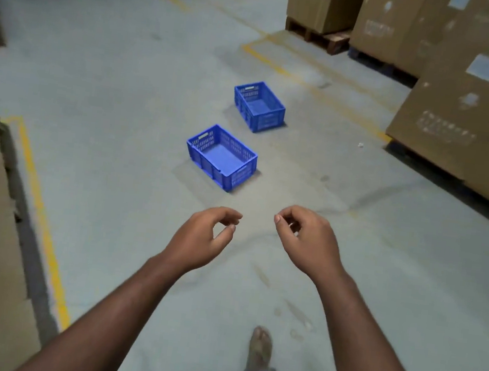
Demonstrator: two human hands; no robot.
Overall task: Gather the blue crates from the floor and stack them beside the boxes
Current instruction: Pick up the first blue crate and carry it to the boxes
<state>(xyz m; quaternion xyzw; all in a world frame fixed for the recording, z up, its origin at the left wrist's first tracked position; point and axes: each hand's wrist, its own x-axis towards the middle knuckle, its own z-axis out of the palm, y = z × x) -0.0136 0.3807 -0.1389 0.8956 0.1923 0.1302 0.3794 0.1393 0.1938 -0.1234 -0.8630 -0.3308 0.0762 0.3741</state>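
Gathering not begun: two empty blue slatted plastic crates, near and far, sit apart on the grey concrete floor, well short of the stacked brown cardboard boxes. Left hand and right hand hang loosely curled, each grip empty.

Two blue crates sit upright and empty on the grey concrete floor, well apart from each other, both rectangular with slotted walls, open tops and a handle cutout in the short end. The near crate lies mid-floor, turned at an angle, one corner pointing toward the camera. The far crate lies further back and slightly right, also angled, nearer the stacked cardboard boxes along the floor's right edge but not touching them.
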